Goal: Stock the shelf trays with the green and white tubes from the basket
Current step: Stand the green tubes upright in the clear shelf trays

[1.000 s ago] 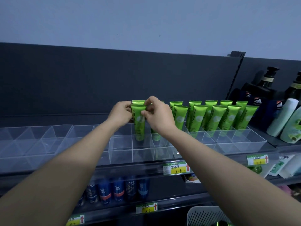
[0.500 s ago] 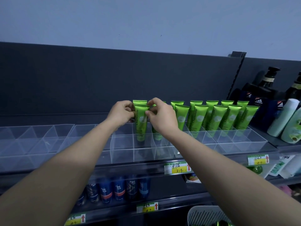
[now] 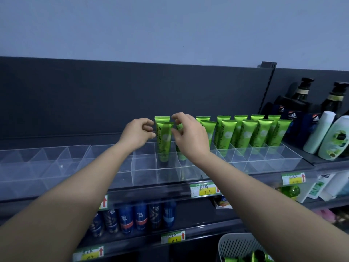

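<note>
tube (image 3: pixel 164 138), green and upright, stands in the clear shelf tray (image 3: pixel 144 177). left hand (image 3: pixel 138 133) and right hand (image 3: pixel 189 135) hover just beside it, fingers loosely curled, holding nothing.

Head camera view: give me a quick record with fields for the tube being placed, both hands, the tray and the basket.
front tube: upright in the tray
left hand: at tube's left edge, fingers curled, contact unclear
right hand: at tube's right edge, contact unclear
tray: clear, divided
stocked tubes: two rows, right of the hands
basket: bottom right, white, slotted
</note>
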Demonstrator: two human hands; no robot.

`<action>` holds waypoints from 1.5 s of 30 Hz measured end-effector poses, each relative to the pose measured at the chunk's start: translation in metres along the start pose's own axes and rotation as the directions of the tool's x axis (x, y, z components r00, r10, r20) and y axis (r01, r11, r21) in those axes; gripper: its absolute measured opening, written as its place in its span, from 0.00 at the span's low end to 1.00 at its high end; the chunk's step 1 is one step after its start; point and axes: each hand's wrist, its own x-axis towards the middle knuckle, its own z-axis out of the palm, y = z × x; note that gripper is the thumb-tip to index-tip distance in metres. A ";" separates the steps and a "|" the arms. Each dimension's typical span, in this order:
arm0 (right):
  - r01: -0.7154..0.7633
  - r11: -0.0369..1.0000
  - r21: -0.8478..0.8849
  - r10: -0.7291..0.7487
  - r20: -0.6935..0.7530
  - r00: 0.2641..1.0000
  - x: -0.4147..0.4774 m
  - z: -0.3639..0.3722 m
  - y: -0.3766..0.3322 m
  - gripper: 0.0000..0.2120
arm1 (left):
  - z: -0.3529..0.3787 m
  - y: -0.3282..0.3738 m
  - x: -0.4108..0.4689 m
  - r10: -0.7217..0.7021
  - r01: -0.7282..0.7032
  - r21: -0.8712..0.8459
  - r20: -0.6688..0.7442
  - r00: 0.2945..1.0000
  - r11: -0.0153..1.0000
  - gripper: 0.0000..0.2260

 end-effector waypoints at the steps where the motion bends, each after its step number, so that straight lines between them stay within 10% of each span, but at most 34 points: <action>1: -0.002 1.000 -0.012 0.001 -0.004 1.000 -0.002 -0.001 0.000 0.14 | -0.001 -0.001 -0.003 0.007 -0.007 0.024 -0.004 1.000 1.000 0.17; 21: 0.096 0.979 -0.182 -0.008 0.433 0.901 -0.147 -0.104 0.086 0.27 | 0.071 0.061 -0.180 0.113 -0.076 0.512 -0.042 0.993 0.856 0.24; 45: -0.185 0.855 -0.484 0.506 0.702 0.501 -0.326 -0.132 0.266 0.26 | 0.337 0.030 -0.282 -0.040 -0.372 0.515 0.625 0.780 0.772 0.22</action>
